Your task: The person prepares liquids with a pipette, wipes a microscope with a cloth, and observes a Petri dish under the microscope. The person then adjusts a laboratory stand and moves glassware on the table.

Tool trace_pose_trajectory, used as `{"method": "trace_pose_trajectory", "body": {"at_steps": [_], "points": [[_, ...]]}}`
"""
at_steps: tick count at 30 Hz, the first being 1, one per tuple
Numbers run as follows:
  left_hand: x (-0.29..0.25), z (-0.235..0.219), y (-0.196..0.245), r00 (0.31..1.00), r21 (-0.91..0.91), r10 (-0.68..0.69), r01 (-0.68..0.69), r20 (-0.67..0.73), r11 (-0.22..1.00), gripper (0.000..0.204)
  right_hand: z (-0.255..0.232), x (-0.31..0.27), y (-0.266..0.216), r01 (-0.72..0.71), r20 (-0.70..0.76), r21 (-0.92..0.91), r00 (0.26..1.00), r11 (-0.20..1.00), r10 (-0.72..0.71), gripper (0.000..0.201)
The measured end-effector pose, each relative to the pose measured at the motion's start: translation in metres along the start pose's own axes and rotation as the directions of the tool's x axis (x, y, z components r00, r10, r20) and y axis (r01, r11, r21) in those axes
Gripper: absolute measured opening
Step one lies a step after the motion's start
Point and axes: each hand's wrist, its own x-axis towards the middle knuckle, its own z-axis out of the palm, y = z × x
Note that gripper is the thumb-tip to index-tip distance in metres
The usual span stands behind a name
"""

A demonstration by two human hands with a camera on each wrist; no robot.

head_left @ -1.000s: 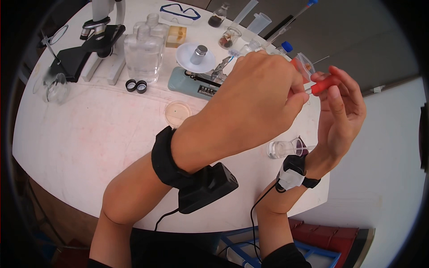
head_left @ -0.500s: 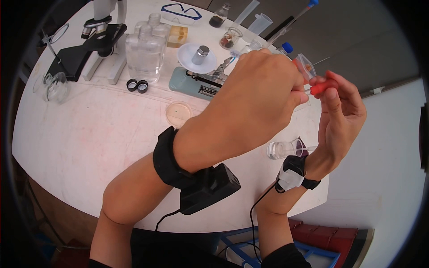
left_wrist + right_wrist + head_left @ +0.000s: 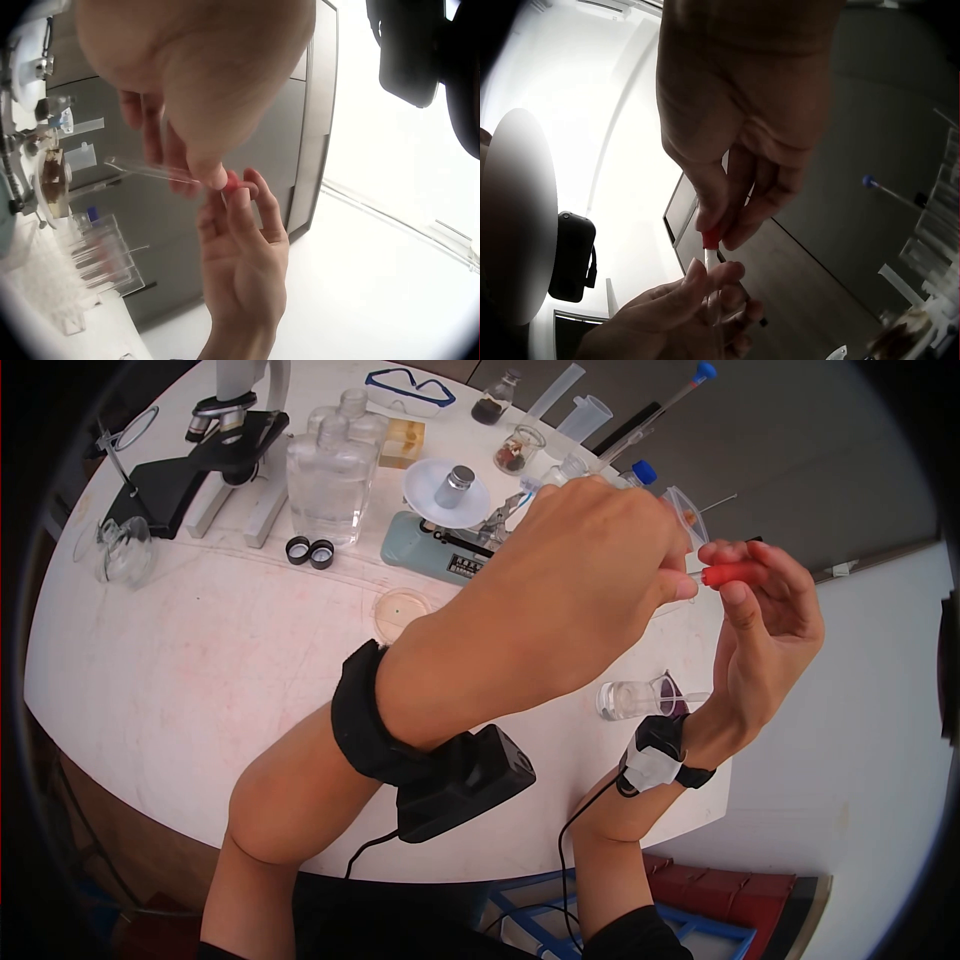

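In the head view my left hand [image 3: 570, 590] reaches across the table and pinches the glass tube of a dropper. The clear tube [image 3: 146, 171] runs out past its fingers in the left wrist view. My right hand [image 3: 775, 620] holds the dropper's red rubber bulb [image 3: 732, 574] between thumb and fingers. From the right wrist view, the bulb's red collar [image 3: 711, 240] sits at the top end of the tube, between the two hands. Much of the tube is hidden behind the left hand in the head view.
Below the hands stands a glass flask [image 3: 630, 700] of clear liquid with a thin tube in its mouth. A balance [image 3: 425, 548], a petri dish [image 3: 400, 615], clear bottles [image 3: 330, 490], two black caps [image 3: 310, 552] and a microscope [image 3: 235, 450] stand further left.
Both hands keep their grip on the dropper. The right hand and red bulb have shifted slightly right and down, and the bulb now lies more level. The head view has tilted a little.
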Motion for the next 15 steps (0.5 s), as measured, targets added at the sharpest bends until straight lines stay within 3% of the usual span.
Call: {"method": "trace_pose_trajectory", "body": {"at_steps": [8, 11, 15], "points": [[-0.006, 0.002, -0.005, 0.999, 0.019, 0.027, -0.028, 0.036, 0.999, 0.013, 0.002, -0.004, -0.001, 0.02, 0.067, 0.008, 0.998, 1.0, -0.02, 0.034], [0.003, 0.005, -0.013, 0.998, -0.052, 0.056, -0.056, -0.015, 0.997, 0.012, 0.0, 0.007, 0.003, -0.007, 0.076, -0.032, 0.997, 0.999, 0.009, 0.036], [-0.001, 0.004, -0.009, 1.0, -0.084, 0.004, -0.003, 0.015, 0.996, 0.011, 0.007, 0.004, -0.001, -0.005, 0.069, -0.064, 0.998, 0.998, 0.009, 0.04]]}}
